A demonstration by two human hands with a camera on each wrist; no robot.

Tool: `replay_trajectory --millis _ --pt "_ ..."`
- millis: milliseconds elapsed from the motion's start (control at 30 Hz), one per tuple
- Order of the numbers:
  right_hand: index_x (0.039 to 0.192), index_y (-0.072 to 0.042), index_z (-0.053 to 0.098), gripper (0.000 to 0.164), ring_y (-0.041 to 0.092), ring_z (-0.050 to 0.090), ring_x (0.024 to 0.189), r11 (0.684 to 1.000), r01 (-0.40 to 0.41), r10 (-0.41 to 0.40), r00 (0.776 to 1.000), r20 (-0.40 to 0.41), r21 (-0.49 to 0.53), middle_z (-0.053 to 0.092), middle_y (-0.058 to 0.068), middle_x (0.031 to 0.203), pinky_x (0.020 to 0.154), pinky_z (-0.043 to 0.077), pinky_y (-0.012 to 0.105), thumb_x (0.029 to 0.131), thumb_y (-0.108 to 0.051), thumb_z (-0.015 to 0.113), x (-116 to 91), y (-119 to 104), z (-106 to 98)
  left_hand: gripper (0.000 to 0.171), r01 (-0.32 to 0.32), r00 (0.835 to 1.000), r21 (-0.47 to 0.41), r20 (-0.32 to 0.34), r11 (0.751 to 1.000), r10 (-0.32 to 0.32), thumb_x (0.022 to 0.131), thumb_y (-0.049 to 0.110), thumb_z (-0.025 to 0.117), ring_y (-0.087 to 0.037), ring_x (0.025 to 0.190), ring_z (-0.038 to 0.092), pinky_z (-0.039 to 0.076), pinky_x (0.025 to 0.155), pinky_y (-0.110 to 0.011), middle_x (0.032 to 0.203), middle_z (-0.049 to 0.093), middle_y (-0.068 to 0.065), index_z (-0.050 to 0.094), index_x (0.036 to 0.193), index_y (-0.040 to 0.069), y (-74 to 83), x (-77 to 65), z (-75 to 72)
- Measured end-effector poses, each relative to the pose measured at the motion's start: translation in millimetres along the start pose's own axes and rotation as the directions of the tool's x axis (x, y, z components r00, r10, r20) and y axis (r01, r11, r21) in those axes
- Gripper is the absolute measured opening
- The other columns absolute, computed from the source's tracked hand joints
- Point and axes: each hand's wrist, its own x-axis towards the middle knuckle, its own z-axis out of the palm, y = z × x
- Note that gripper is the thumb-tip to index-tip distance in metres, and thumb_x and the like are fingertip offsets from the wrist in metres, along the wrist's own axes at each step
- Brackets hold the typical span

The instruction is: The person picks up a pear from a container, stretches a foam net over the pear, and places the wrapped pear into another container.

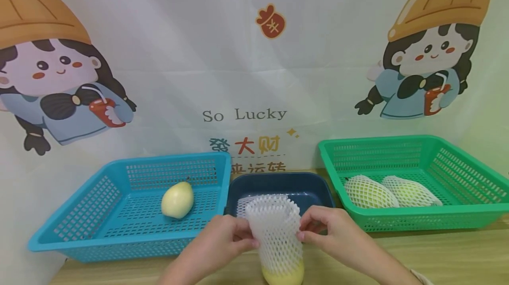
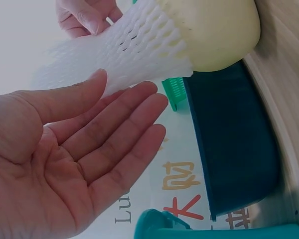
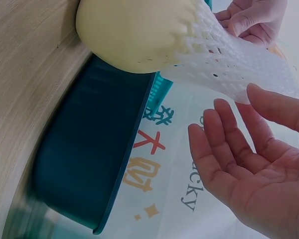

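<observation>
A yellow pear (image 1: 284, 275) stands on the table in front of me, its lower end bare. A white foam net sleeve (image 1: 276, 232) covers its upper part and extends above it, open at the top. My left hand (image 1: 228, 241) pinches the sleeve's left side between thumb and index finger. On the opposite side, my right hand (image 1: 332, 232) pinches the sleeve the same way. Both wrist views show the other fingers of each hand extended, off the pear. Behind the sleeve is a dark blue tray (image 1: 320, 188) with more white foam netting (image 1: 243, 205) in it.
At the left, a blue basket (image 1: 131, 241) holds one bare pear (image 1: 177, 200). A green basket (image 1: 429, 218) at the right contains two netted pears (image 1: 370, 192). Behind them hangs a printed cloth (image 1: 191, 55). Everything rests on a wooden table (image 1: 445, 254).
</observation>
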Motion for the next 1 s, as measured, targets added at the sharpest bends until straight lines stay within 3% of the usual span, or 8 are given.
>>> replay_trajectory --millis 467,1000 --pt "0.083 -0.010 0.063 0.010 -0.001 0.058 0.069 0.998 0.021 -0.019 0.999 0.039 -0.051 0.066 -0.005 0.077 0.063 0.050 0.021 0.084 -0.018 0.068 1.3 6.2 3.5 0.010 0.000 1.000 0.051 0.007 0.999 0.000 0.081 0.018 0.070 -0.002 0.076 0.064 0.050 0.065 -0.018 0.082 0.072 0.002 0.073 0.088 0.011 -1.4 2.5 7.0" --pt "0.080 -0.008 0.063 0.010 -0.001 0.058 0.068 0.990 0.071 -0.064 0.996 0.059 -0.124 0.067 -0.002 0.076 0.061 0.051 0.019 0.083 -0.016 0.069 1.9 11.3 9.5 0.009 0.025 0.998 0.056 0.064 0.998 -0.029 0.079 0.014 0.071 0.002 0.075 0.059 0.048 0.065 -0.019 0.082 0.071 0.005 0.073 0.088 0.012 -6.2 3.1 12.1"
